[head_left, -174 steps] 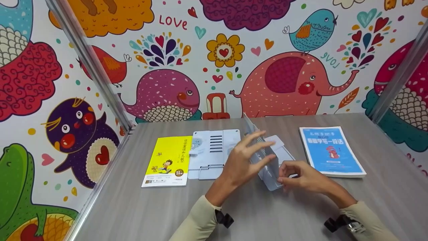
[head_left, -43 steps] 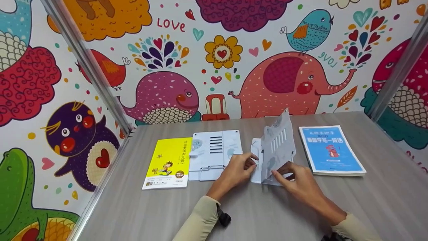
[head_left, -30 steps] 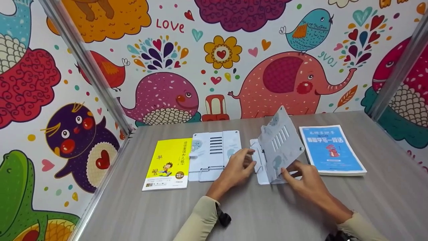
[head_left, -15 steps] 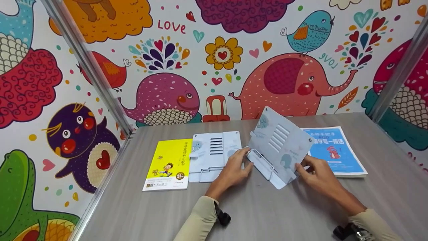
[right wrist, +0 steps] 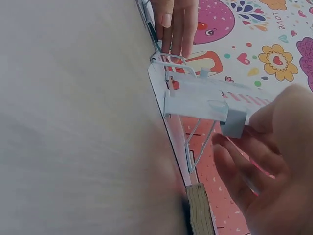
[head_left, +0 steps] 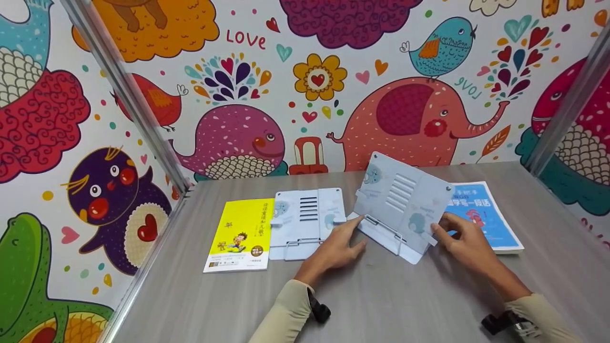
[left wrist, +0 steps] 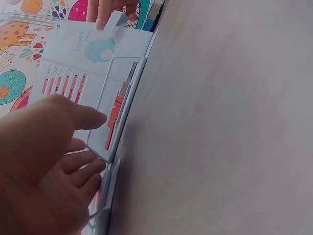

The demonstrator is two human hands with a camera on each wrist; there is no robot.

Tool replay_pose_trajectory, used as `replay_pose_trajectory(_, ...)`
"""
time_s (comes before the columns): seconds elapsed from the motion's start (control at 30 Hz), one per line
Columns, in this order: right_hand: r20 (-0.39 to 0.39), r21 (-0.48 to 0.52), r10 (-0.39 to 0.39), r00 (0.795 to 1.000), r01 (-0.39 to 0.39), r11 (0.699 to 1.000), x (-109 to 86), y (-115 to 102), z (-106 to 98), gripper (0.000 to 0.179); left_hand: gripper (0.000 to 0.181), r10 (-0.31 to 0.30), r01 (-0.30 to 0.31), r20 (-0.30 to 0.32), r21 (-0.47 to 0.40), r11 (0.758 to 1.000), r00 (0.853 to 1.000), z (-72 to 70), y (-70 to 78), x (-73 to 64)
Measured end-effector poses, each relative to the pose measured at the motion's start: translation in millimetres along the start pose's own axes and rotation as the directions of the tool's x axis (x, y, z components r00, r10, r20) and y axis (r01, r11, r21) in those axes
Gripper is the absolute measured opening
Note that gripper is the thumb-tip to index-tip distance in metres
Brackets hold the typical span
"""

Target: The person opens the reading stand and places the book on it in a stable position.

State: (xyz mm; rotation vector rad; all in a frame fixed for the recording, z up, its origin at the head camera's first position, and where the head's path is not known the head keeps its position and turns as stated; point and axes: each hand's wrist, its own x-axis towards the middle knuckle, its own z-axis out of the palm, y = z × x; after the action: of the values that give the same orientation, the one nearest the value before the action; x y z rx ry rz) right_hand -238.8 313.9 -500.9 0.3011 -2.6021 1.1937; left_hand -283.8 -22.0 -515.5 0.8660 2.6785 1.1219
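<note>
A pale grey-white book stand [head_left: 398, 200] with slots, elephant prints and a wire page holder stands tilted back on the table at right of centre. My right hand [head_left: 469, 243] grips its right edge beside the small side clip [right wrist: 234, 121], thumb at the front and fingers behind. At the stand's lower left corner is my left hand [head_left: 336, 247], fingers loosely extended and thumb apart; its thumb [left wrist: 90, 117] overlaps the panel in the left wrist view. A second, matching book stand [head_left: 310, 200] lies folded flat to the left, partly behind the left hand.
A yellow book [head_left: 240, 233] lies against the flat stand's left side. Behind the upright stand and right hand, a thick blue book [head_left: 495, 224] is partly covered. Cartoon-printed walls [head_left: 314, 28] enclose the grey wood-grain table [head_left: 190, 305] at the back and sides.
The stand was held edge-on and has turned to face me, its panel swinging right and leaning back. My right hand moved right with its edge; the left hand's fingers have loosened.
</note>
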Motion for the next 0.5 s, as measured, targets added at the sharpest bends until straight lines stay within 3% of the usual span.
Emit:
replay_pose_trajectory(0.13, -0.105, -0.058, 0.052, 0.993, -0.058, 0.997, 2.9, 1.1, -0.4, 0.034, 0.068, -0.010, 0.010, -0.005, 0.029, 1.000, 1.000, 1.6, 2.4, 0.1)
replay_pose_trajectory(0.27, -0.238, -0.079, 0.086, 0.967, -0.108, 0.991, 1.8, 0.5, 2.4, 0.033, 0.068, -0.003, 0.004, -0.012, 0.053, 0.999, 1.000, 3.2, 4.9, 0.8)
replay_pose_trajectory(0.4, -0.346, -0.086, 0.023, 0.938, -0.056, 0.995, -2.1, -10.1, 9.0, 0.024, 0.067, -0.019, 0.019, -0.005, 0.046, 0.999, 1.000, 4.1, 5.3, 0.5)
replay_pose_trajectory(0.5, -0.313, -0.100, -0.044, 0.949, 0.013, 0.995, -6.1, -22.9, 17.0, 0.016, 0.066, -0.022, 0.022, -0.007, 0.042, 0.999, 1.000, 4.9, 5.9, 0.9)
